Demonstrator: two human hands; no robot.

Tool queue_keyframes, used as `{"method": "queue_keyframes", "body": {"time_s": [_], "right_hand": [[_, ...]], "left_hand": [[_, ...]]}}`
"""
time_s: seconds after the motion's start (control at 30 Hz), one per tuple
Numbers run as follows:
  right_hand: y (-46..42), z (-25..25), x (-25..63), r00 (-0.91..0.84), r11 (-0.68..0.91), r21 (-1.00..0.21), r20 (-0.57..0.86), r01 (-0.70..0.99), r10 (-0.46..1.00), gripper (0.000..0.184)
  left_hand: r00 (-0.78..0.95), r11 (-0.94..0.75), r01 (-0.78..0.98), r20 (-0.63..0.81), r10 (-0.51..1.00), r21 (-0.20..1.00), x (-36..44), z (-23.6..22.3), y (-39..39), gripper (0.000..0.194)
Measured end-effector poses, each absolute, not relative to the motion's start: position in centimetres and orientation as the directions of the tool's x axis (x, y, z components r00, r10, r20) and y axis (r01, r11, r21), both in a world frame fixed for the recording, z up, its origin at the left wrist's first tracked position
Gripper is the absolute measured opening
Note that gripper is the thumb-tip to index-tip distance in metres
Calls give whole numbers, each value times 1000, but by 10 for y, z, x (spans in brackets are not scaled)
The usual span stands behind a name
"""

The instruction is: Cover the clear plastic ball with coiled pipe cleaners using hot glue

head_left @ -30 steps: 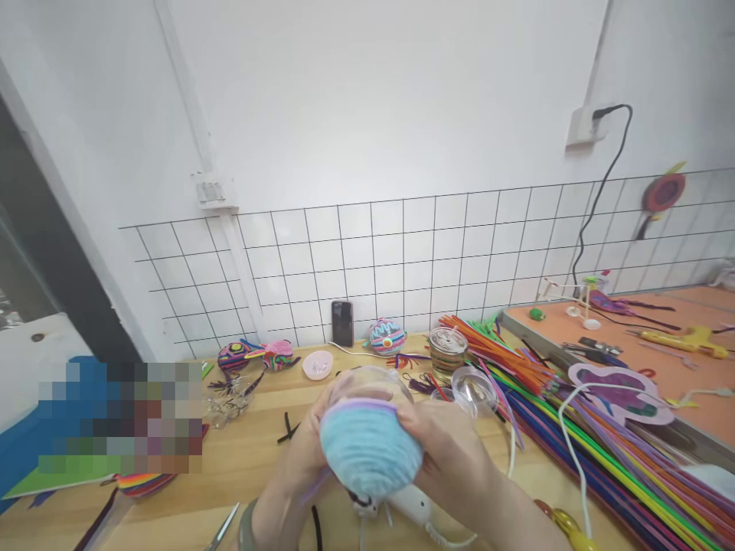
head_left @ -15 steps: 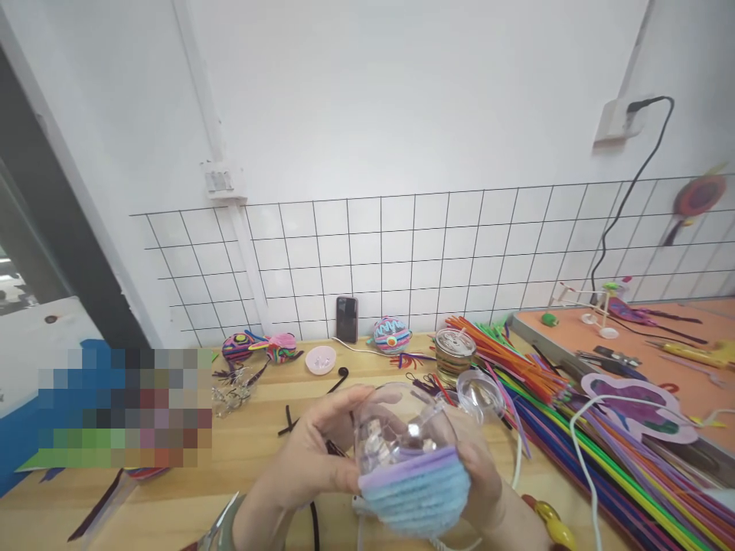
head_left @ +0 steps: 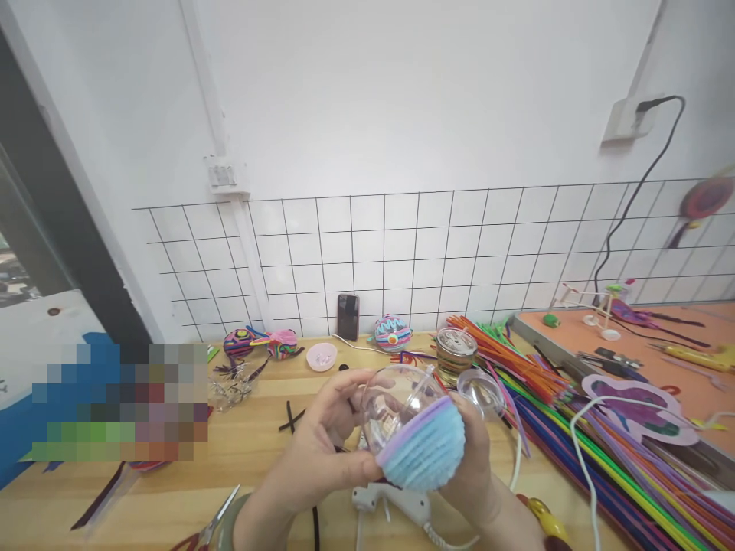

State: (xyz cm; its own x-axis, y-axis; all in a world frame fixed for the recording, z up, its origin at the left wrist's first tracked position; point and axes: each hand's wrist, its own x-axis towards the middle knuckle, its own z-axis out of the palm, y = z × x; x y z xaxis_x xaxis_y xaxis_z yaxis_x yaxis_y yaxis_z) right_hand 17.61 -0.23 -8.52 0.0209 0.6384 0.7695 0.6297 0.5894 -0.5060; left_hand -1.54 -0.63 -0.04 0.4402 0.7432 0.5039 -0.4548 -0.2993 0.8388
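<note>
Between my hands, above the wooden table, is a clear plastic ball [head_left: 396, 405]. Its lower right half is wrapped in light blue fuzzy pipe cleaner [head_left: 428, 451], with a purple band along the edge of the wrap. My left hand [head_left: 330, 436] curves around the clear side, thumb at the purple band. On the right, my right hand [head_left: 474, 459] grips the blue side, its fingers partly hidden behind the ball. Below the ball lies a white hot glue gun [head_left: 396, 499] with a coiled cord. Scissors [head_left: 215, 520] rest near my left wrist.
Bundles of coloured pipe cleaners [head_left: 597, 451] cover the right of the table. At the back stand a phone [head_left: 347, 316], a decorated ball [head_left: 392, 333], a pink dish [head_left: 321, 357] and a clear round container [head_left: 456, 352]. Black strips [head_left: 292, 417] lie left of my hands.
The ball has been turned from its blue underside to show the clear half, then tilted so the blue side faces lower right. Both hands have moved right with it. The view has shifted slightly.
</note>
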Motion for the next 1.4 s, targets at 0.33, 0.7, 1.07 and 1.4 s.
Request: {"method": "queue_keyframes", "body": {"time_s": [0.33, 0.7, 1.07, 1.4], "right_hand": [[-6, -52, 173, 23, 695, -250, 947, 675, 319, 55], [-12, -46, 158, 49, 718, -644, 752, 264, 657, 67], [-15, -3, 147, -117, 279, -960, 278, -4, 953, 61], [-11, 1, 158, -119, 256, -927, 231, 275, 966, 52]], "left_hand": [[401, -336, -442, 518, 756, 832, -12, -2, -5, 62], [321, -223, -569, 463, 826, 792, 2, 5, -8, 58], [366, 146, -599, 107, 924, 787, 6, 2, 5, 45], [476, 323, -608, 7, 879, 726, 7, -5, 8, 36]]}}
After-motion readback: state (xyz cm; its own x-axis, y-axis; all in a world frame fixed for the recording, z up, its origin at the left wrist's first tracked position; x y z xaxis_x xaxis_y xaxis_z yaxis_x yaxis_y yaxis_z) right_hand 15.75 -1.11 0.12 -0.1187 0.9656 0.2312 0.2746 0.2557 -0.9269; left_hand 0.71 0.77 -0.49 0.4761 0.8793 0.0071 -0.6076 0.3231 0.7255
